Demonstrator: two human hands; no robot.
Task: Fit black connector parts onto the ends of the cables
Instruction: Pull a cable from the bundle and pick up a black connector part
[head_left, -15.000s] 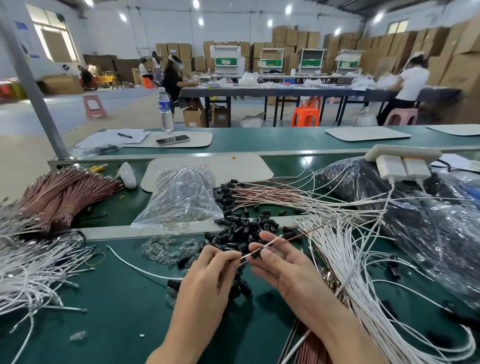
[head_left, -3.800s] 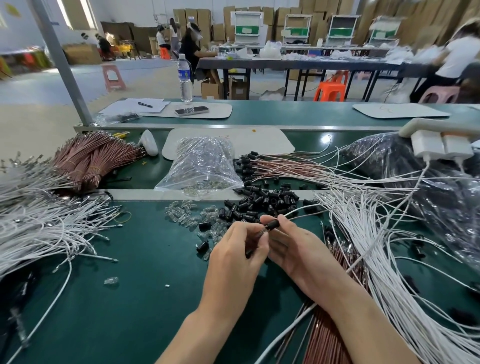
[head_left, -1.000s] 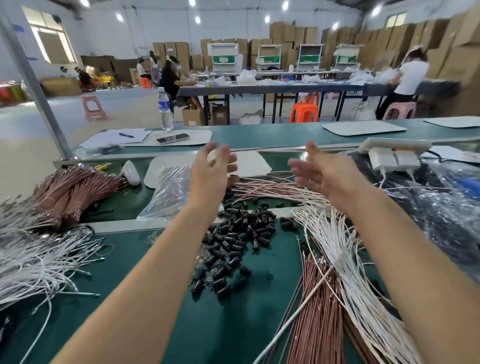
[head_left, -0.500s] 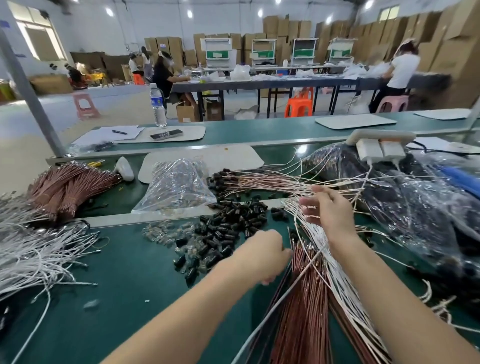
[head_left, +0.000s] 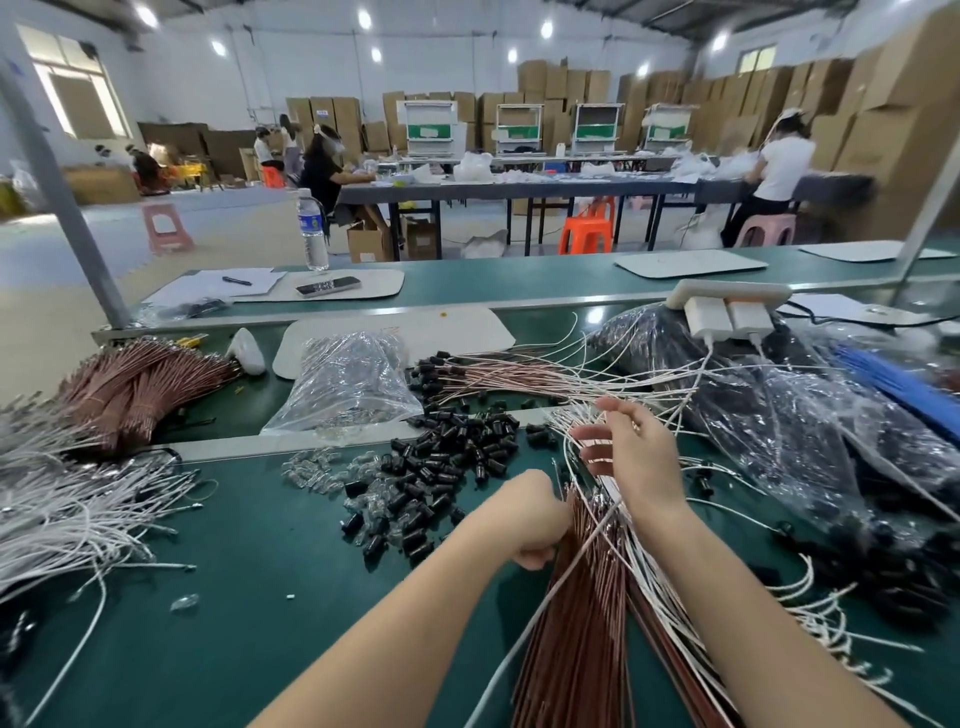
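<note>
Nearest to me lie the copper cables (head_left: 576, 649), fanned out so that their ends point to my working place. My left hand (head_left: 535, 519) is curled against the left edge of this bundle. Its fingers are hidden underneath, so I cannot tell if they hold a cable. Just behind, my right hand (head_left: 636, 457) is raised among the white cables (head_left: 566, 434), thumb and forefinger pinching some of them, I think to separate one. The black parts (head_left: 457, 452) lie in a loose heap left of both hands, near but untouched. Farther away, the finished cables (head_left: 498, 371) rest aside.
</note>
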